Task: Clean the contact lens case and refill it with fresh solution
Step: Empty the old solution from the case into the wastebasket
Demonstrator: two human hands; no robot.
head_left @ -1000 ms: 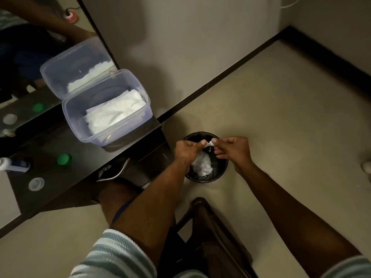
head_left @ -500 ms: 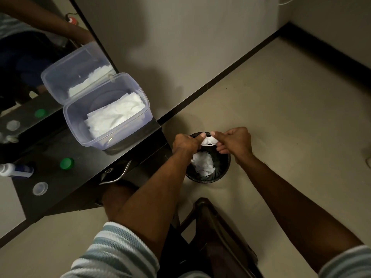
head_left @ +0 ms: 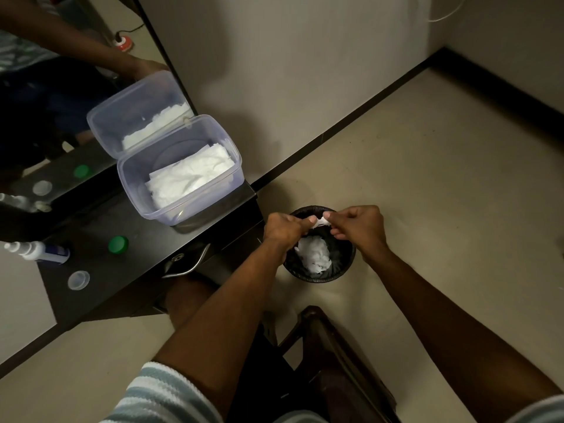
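Note:
My left hand [head_left: 285, 228] and my right hand [head_left: 357, 228] together pinch a small white contact lens case [head_left: 321, 221] between their fingertips, directly above a black bin [head_left: 348, 267] on the floor. Crumpled white tissue [head_left: 314, 256] lies inside the bin. On the dark shelf [head_left: 91, 288] to the left lie a green cap [head_left: 118, 245], a clear cap [head_left: 78, 279] and a solution bottle [head_left: 39, 253] on its side.
A clear plastic box [head_left: 180, 178] of white tissues stands open on the shelf against a mirror [head_left: 61, 87]. A dark wooden chair [head_left: 335, 361] sits below my arms. Beige floor stretches to the right.
Both hands stay over the bin with the case; its white face showed briefly between the fingers, then turned edge-on again. The view shifted slightly.

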